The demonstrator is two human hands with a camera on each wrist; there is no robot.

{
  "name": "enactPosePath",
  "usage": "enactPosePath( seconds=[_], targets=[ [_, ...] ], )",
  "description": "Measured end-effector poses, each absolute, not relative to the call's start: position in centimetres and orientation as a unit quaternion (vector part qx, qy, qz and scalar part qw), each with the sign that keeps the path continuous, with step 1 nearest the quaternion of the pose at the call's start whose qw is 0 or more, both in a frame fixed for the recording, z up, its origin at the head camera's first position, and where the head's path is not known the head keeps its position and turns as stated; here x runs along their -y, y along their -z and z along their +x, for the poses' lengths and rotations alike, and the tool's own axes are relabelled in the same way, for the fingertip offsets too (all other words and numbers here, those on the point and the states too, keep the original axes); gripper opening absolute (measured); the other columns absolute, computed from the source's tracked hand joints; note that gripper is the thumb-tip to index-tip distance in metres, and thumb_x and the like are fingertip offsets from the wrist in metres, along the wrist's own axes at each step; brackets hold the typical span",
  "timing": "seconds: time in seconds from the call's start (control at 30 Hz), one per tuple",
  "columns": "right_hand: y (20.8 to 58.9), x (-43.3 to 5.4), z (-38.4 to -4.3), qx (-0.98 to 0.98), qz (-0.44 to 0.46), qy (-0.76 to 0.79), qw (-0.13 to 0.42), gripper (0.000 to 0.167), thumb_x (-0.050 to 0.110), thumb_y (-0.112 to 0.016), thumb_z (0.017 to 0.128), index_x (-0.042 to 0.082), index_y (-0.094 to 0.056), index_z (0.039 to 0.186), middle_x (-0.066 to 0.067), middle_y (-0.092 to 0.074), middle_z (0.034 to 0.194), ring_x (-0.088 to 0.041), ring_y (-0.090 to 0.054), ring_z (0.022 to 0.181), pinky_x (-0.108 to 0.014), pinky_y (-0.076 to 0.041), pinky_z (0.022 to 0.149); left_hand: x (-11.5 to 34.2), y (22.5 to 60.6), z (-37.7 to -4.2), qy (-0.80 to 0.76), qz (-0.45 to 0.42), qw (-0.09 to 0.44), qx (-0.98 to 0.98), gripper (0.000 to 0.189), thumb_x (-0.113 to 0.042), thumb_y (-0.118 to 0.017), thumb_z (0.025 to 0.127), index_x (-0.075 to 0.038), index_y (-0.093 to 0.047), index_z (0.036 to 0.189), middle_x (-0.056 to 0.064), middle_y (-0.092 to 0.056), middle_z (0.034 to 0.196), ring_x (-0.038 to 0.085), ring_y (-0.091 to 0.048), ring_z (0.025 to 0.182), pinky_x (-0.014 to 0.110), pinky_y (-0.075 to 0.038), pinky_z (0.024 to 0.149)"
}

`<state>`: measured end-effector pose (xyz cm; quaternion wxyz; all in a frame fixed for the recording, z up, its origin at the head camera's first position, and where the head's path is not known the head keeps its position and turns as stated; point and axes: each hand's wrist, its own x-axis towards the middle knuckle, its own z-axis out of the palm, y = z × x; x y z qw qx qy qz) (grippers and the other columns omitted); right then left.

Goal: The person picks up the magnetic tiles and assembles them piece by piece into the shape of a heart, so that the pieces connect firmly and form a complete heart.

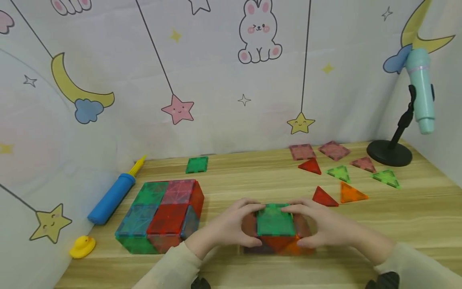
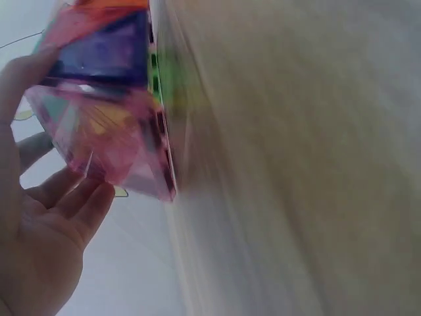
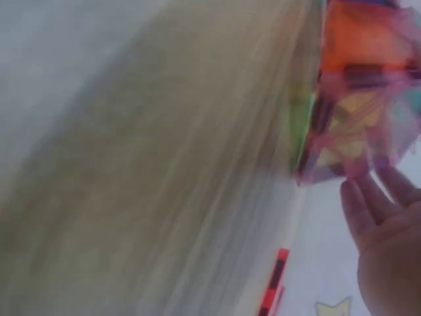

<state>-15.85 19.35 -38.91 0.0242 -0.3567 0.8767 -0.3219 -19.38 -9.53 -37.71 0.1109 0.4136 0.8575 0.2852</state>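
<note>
Both hands hold a small structure of magnetic tiles [image 1: 276,224], one at each side. It has a green square on top, with red, orange and dark triangular tiles along the front. My left hand [image 1: 236,224] grips its left side, fingers at the top edge and thumb low at the front. The right hand [image 1: 326,224] mirrors this on the right side. In the left wrist view, fingertips touch a pink translucent side tile [image 2: 108,141]. The right wrist view has fingertips against another pink side [image 3: 339,148], with an orange tile [image 3: 365,46] beyond.
To the left stands a larger tile block [image 1: 162,212] beside a blue pump [image 1: 113,196] and a yellow duck [image 1: 83,247]. A green square tile [image 1: 197,164] lies behind. Several loose tiles, including an orange triangle [image 1: 351,193], lie back right near a microphone stand [image 1: 389,153].
</note>
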Motion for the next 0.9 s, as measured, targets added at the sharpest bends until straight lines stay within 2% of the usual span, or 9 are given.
enactPosePath(
  seconds=[0.07,0.2,0.33,0.43,0.57,0.63,0.77,0.87,0.9],
  targets=[
    [39.0,-19.5,-16.0,-0.857,-0.369,0.359,0.029,0.057,0.031,-0.072,0.082,0.024,-0.05,0.135,-0.01,-0.04,0.136,-0.015,-0.05,0.106,-0.037,-0.047,0.083,9.7,37.7,-19.5,-0.315,0.401,0.132,-0.85,0.067,-0.036,-0.077,0.077,-0.023,-0.049,0.137,0.0,-0.041,0.136,0.017,-0.043,0.121,0.037,-0.041,0.096],
    [39.2,-19.6,-16.5,-0.804,-0.385,0.45,0.062,0.049,0.013,-0.067,0.087,0.016,-0.052,0.133,-0.023,-0.034,0.137,-0.014,-0.053,0.097,-0.033,-0.049,0.079,9.9,37.6,-19.8,-0.41,0.379,0.183,-0.809,0.053,-0.027,-0.072,0.083,-0.019,-0.055,0.132,0.004,-0.045,0.136,0.019,-0.051,0.114,0.035,-0.043,0.094],
    [39.3,-19.7,-17.2,-0.787,-0.339,0.505,0.107,0.04,0.01,-0.059,0.091,0.01,-0.052,0.131,-0.025,-0.038,0.133,-0.019,-0.055,0.093,-0.032,-0.05,0.077,10.0,37.7,-20.2,-0.469,0.363,0.206,-0.778,0.047,-0.02,-0.065,0.09,-0.013,-0.053,0.134,0.01,-0.042,0.141,0.02,-0.053,0.115,0.03,-0.044,0.093],
    [39.3,-19.6,-17.7,-0.794,-0.284,0.519,0.136,0.037,0.016,-0.055,0.095,0.009,-0.051,0.131,-0.021,-0.044,0.131,-0.021,-0.057,0.094,-0.032,-0.05,0.076,10.2,37.7,-20.3,-0.453,0.375,0.19,-0.786,0.056,-0.022,-0.069,0.087,-0.017,-0.048,0.138,0.008,-0.036,0.147,0.019,-0.041,0.128,0.033,-0.042,0.096],
    [39.3,-19.5,-18.3,-0.79,-0.234,0.54,0.172,0.039,0.022,-0.049,0.098,0.007,-0.048,0.134,-0.017,-0.054,0.117,-0.025,-0.058,0.071,-0.034,-0.051,0.061,10.6,37.6,-20.1,-0.366,0.425,0.144,-0.815,0.082,-0.028,-0.08,0.075,-0.022,-0.038,0.145,0.002,-0.029,0.151,0.02,-0.029,0.135,0.041,-0.035,0.103],
    [39.3,-19.5,-18.6,-0.785,-0.222,0.548,0.184,0.04,0.024,-0.046,0.1,0.005,-0.046,0.136,-0.017,-0.054,0.109,-0.028,-0.054,0.057,-0.037,-0.05,0.053,10.6,37.5,-20.0,-0.337,0.442,0.129,-0.821,0.089,-0.029,-0.081,0.073,-0.02,-0.033,0.147,0.003,-0.028,0.151,0.019,-0.031,0.134,0.039,-0.036,0.102],
    [39.3,-19.6,-18.7,-0.797,-0.202,0.538,0.189,0.045,0.028,-0.045,0.099,0.005,-0.043,0.138,-0.017,-0.055,0.116,-0.028,-0.061,0.079,-0.042,-0.051,0.071,10.4,37.5,-20.1,-0.345,0.437,0.123,-0.821,0.085,-0.023,-0.079,0.077,-0.014,-0.031,0.147,0.004,-0.031,0.149,0.018,-0.038,0.129,0.028,-0.041,0.097],
    [39.3,-19.8,-18.6,-0.806,-0.186,0.528,0.191,0.05,0.031,-0.047,0.098,0.005,-0.041,0.14,-0.017,-0.051,0.128,-0.028,-0.053,0.11,-0.046,-0.042,0.09,10.3,37.6,-20.3,-0.374,0.417,0.131,-0.818,0.08,-0.019,-0.077,0.079,-0.013,-0.033,0.146,0.004,-0.035,0.147,0.018,-0.043,0.123,0.026,-0.042,0.094],
    [39.4,-19.8,-18.6,-0.808,-0.183,0.526,0.192,0.051,0.031,-0.048,0.098,0.005,-0.04,0.141,-0.017,-0.051,0.129,-0.027,-0.053,0.111,-0.046,-0.04,0.092,10.2,37.6,-20.4,-0.381,0.411,0.135,-0.817,0.079,-0.018,-0.076,0.08,-0.014,-0.033,0.146,0.003,-0.036,0.146,0.017,-0.044,0.122,0.026,-0.042,0.094]
  ],
)
